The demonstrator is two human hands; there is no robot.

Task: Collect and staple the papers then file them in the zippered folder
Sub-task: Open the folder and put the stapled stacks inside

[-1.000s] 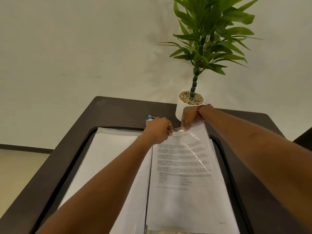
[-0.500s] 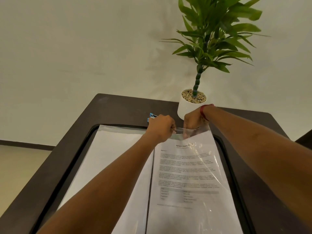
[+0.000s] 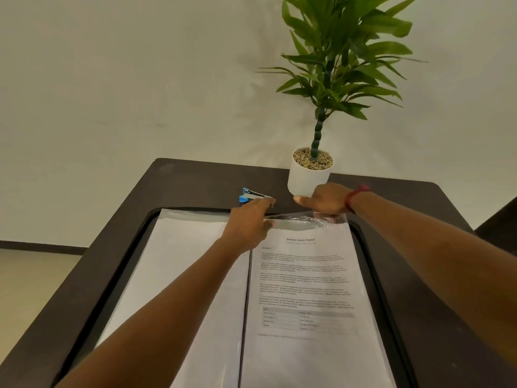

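Printed papers (image 3: pixel 305 278) flat inside clear sleeve, right page of open black zippered folder (image 3: pixel 372 264).

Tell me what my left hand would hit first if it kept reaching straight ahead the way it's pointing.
Most likely the blue stapler. The left hand points up the table toward it, fingertips just short of it. Depth is hard to judge, so whether they already touch is unclear.

Dark table (image 3: pixel 195 189): folder (image 3: pixel 195 275), stapler (image 3: pixel 249 195), potted plant (image 3: pixel 307 177).

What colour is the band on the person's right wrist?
Red. The wristband shows clearly in the head view, just behind the right hand.
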